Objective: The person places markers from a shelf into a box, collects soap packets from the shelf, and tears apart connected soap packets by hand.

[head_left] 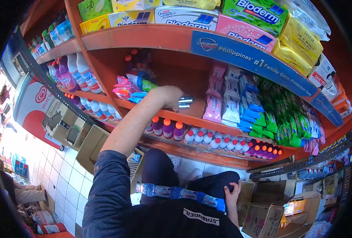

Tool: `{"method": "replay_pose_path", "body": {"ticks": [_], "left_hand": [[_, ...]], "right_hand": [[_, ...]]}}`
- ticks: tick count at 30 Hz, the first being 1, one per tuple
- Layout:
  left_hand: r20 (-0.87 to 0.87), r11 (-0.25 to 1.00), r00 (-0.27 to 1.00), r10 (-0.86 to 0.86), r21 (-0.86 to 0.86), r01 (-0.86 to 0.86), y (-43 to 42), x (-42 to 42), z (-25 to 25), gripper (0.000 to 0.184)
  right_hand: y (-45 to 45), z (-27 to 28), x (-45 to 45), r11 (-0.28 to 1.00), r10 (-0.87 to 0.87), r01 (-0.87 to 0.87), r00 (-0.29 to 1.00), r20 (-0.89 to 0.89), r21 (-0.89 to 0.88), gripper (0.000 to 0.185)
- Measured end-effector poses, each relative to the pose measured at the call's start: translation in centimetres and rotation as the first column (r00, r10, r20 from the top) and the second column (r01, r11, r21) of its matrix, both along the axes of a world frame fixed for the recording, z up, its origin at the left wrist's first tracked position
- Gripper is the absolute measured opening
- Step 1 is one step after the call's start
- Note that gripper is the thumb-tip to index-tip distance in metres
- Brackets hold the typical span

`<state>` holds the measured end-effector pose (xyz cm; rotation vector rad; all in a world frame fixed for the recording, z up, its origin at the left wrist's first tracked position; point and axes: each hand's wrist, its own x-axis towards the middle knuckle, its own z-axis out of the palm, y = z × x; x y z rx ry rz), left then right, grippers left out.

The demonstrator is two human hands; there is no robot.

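My left hand [168, 96] reaches into the middle shelf, its fingers curled down around silver-edged packets [185, 103]; their kind is unclear. Left of it lie pink packs [125, 88] and a green pack [148, 85]. Across my lap stretches a joined strip of blue Bioderm soap packs [180, 193], touched by neither hand. My right hand [233, 192] rests on my right knee with its fingers extended, holding nothing.
Pink, white, blue and green soap packs [259, 103] fill the shelf's right side. Bottles [207, 138] line the shelf below. Boxed Bioderm soaps [243, 29] stand above. Open cardboard boxes [90, 146] flank me on the tiled floor [67, 174]. Another person's leg [27, 193] shows at left.
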<state>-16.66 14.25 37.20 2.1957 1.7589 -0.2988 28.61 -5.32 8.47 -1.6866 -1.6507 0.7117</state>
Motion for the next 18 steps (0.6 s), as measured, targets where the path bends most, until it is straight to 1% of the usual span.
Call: {"method": "replay_pose_path", "body": {"ticks": [4,8,13,16,18], "left_hand": [[0.01,0.997,1.0,-0.003,0.075,0.002,-0.2,-0.4,-0.5,0.06],[0.074,0.995,0.997,0.0,0.104,-0.007,-0.5,-0.5,-0.8,0.057],[0.135,0.988,0.991,0.009,0.152,-0.029,-1.7,-0.1,0.0,0.053],[0.213,0.973,0.977,-0.024,0.23,-0.026,-1.6,-0.7,-0.7,0.051],[0.24,0.971,0.97,-0.041,0.237,-0.018,-1.4,-0.8,-0.9,0.05]], "right_hand": [[-0.1,0.0,0.1,1.0,-0.013,0.013,1.0,-0.006,-0.002,0.029],[-0.2,-0.2,0.2,1.0,-0.005,0.005,1.0,-0.01,0.014,0.029],[0.0,-0.3,0.2,1.0,0.002,-0.002,1.0,0.027,0.01,0.029],[0.0,-0.1,0.1,1.0,0.0,0.0,0.999,0.046,0.005,0.029],[0.0,0.0,0.1,1.0,-0.003,0.003,0.999,0.044,0.002,0.029]]}}
